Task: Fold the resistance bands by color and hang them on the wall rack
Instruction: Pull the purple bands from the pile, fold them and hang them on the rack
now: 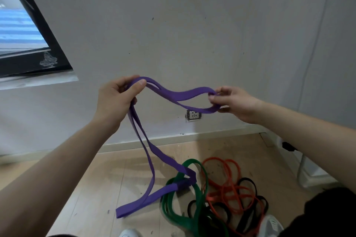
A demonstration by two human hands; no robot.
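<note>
Before the wall (192, 25), the left hand (115, 96) gripped the purple band (181, 95) and the right hand (233, 102) pinched its far loop. The band's tail drooped to the wooden floor (115, 175), touching the green bands (192, 198) beside orange bands (227, 179) and black bands (250, 194).

Green band (182, 221) (lower loops) leaves frame below.

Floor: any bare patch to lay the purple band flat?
Bare wood floor left of the hanging purple band, up to the baseboard. Crowded right: green bands, orange bands and black bands lie tangled, purple tail overlapping the green.
</note>
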